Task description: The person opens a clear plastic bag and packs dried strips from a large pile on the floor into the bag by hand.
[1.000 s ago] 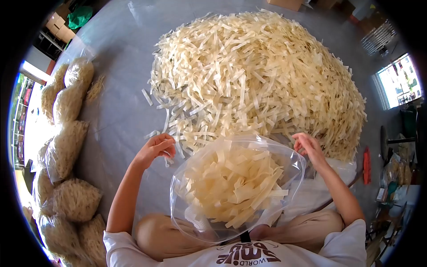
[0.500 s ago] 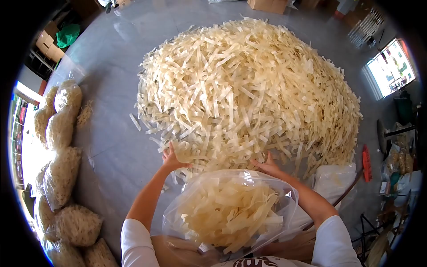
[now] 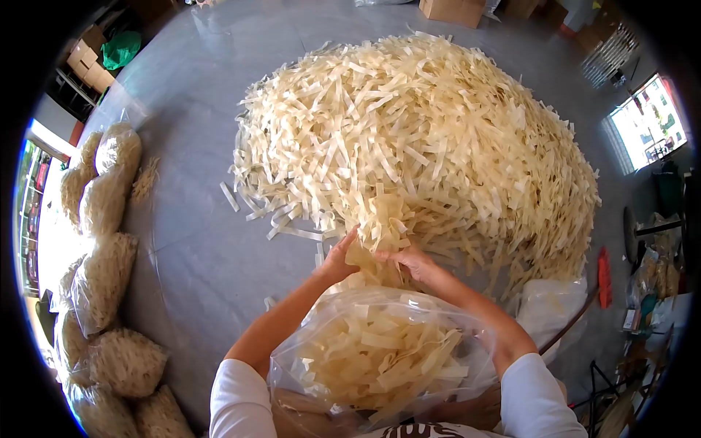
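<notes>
A large pile of pale yellow flat strips [image 3: 409, 139] covers the floor in front of me. At its near edge, my left hand [image 3: 340, 261] and my right hand [image 3: 413, 263] press a bunch of strips [image 3: 381, 233] between them. The fingers of both hands are curved against the bunch, partly hidden by it. Closer to my body, a clear plastic bag [image 3: 288, 350] stands open at the top. Loose strips [image 3: 380, 350] of the same kind fill much of it.
Several filled clear bags [image 3: 109, 277] are stacked along the left side. To the right lie a folded stack of clear plastic [image 3: 551, 303] and a red object [image 3: 604, 277]. A cardboard box [image 3: 453, 9] sits at the far edge of the grey floor [image 3: 190, 197].
Both hands have come together from wide apart, gathering strips between them. The view has shifted slightly. The bag of strips stays in front of my body.
</notes>
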